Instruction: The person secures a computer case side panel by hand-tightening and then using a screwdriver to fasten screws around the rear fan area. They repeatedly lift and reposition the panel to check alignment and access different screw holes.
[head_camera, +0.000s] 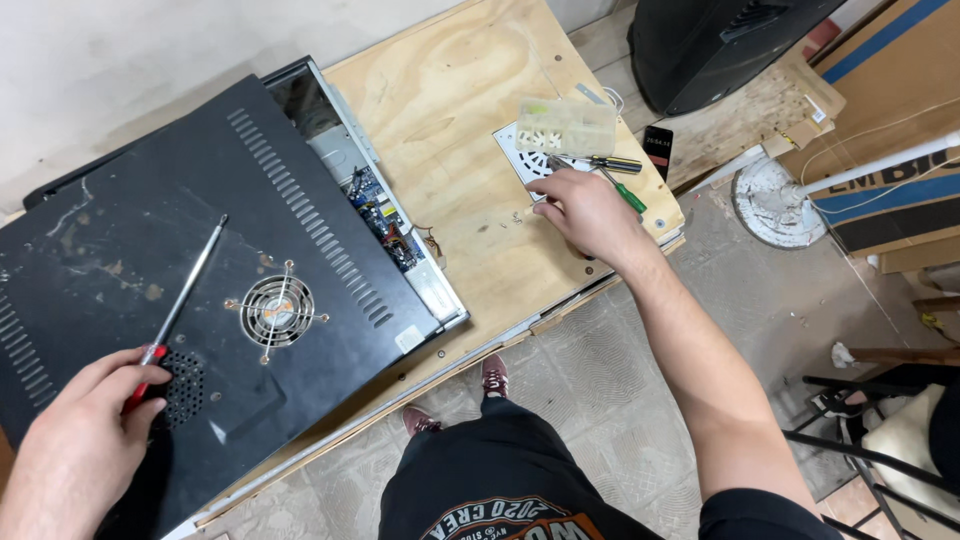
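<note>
1. Head view, near left: left hand (85, 440) closed around the red grip of a long thin screwdriver (180, 300), shaft laid flat and pointing far-right across the black metal cover (150, 250) of an opened case.
2. Same view, on that cover: round fan grille (276, 312) just right of the shaft; slotted vents beyond it; circuit boards (385, 220) exposed along the cover's far-right edge.
3. Far right of the plywood surface (460, 110): right hand (590, 210) stretched out, fingers curled down at the edge of a white grated plate (525, 160); whether anything small pinched between the fingertips, impossible to tell.
4. Just beyond that hand: green-handled screwdriver (622, 190) and a black-handled tool (610, 163), lying crossed, touching the plate.
5. Containers: small clear plastic box (566, 127) resting on the far part of the white plate, pale small parts inside, kind too small to tell; lid state unclear.
6. Judged as good handling here: long screwdriver best kept flat and steady on the cover while reaching, fingertips kept low and close for tiny parts, clear box left unjostled.
7. Off the surface: dark speaker-like casing (720, 40) far right, cardboard boxes (880, 120) beyond it, tiled floor (600, 350) below.
</note>
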